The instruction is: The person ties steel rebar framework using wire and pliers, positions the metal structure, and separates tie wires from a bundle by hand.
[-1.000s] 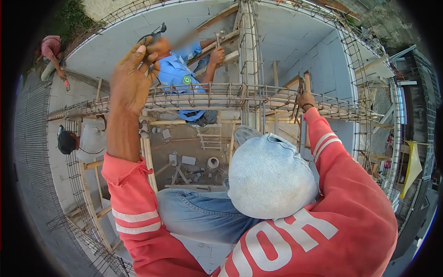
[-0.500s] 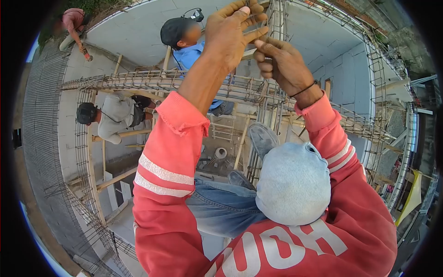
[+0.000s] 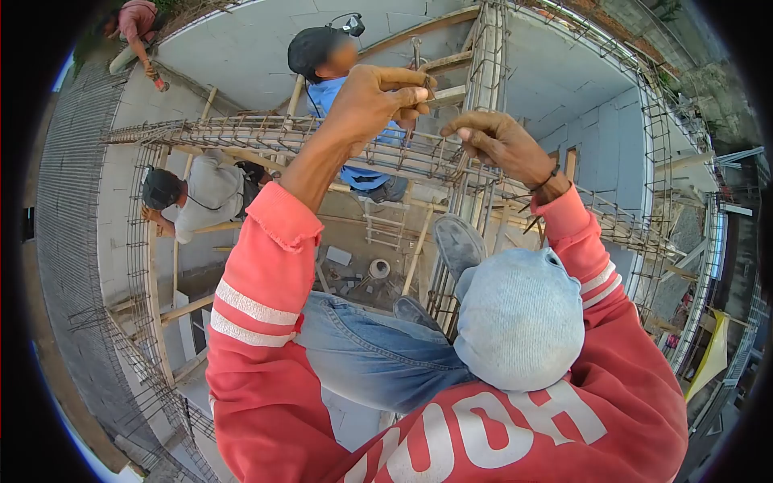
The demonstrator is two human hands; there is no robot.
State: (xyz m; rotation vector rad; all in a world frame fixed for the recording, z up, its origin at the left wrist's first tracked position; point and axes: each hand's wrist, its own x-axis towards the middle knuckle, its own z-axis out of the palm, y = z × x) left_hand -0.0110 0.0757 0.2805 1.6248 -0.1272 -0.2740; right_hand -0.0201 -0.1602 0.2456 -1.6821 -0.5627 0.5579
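Note:
My left hand [image 3: 372,106] is raised over the steelwork, thumb and fingertips pinched on a short thin dark wire [image 3: 428,85]. To its right and slightly lower, my right hand [image 3: 509,146] is held with fingers curled and the thumb close to the index finger. Whatever may be in it is too small or hidden to name. The hands are apart. Below and between them, a rebar cage [image 3: 439,154] of long bars and square stirrups runs across, meeting another rebar cage [image 3: 487,60] that stretches away from me.
A co-worker in blue [image 3: 326,92] is close behind my left hand. Another in grey [image 3: 211,193] is at the lower left, and a third [image 3: 138,32] is at the far upper left. Block walls [image 3: 555,72], timber props [image 3: 419,249] and a floor with a bucket [image 3: 379,269] lie below.
Both hands have come down toward me and moved apart, the left one still pinching the wire. The grey-clad co-worker has shifted slightly left.

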